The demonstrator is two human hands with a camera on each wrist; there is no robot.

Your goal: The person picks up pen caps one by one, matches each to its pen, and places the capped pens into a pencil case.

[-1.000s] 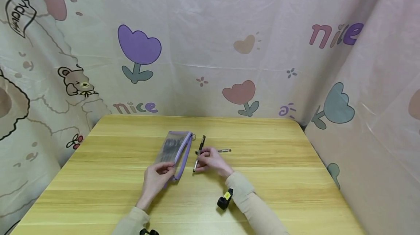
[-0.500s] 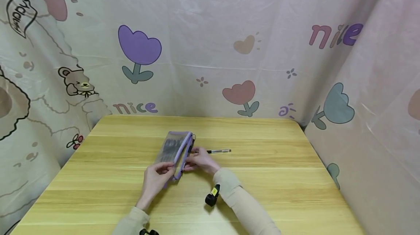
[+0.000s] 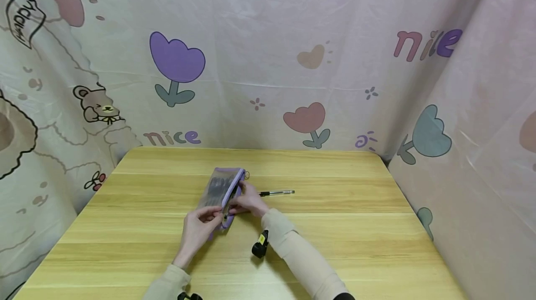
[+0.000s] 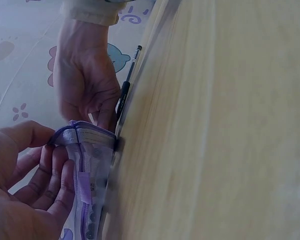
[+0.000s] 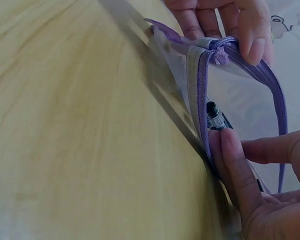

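A see-through pencil case (image 3: 214, 193) with purple zip edging lies on the table, its zipped mouth spread apart on the right side. Dark pens show through its clear wall. My left hand (image 3: 197, 230) pinches the upper edge of the mouth near the front corner, thumb and fingers seen in the left wrist view. My right hand (image 3: 250, 201) is at the mouth with its fingers inside, holding a pen (image 5: 216, 116) whose end shows between the purple edges in the right wrist view. Most of that pen is hidden by the fingers. Another pen (image 3: 277, 193), black and clear, lies right of my hand.
The wooden table (image 3: 356, 225) runs back to a patterned cloth (image 3: 251, 58) that hangs behind and along both sides. A small ring (image 3: 247, 175) hangs at the case's far corner. Black wrist cameras (image 3: 260, 244) sit by the sleeves.
My right hand has carried the pen leftward from the table into the mouth of the pencil case. My left hand has kept its hold on the edge. The other pen has stayed put.
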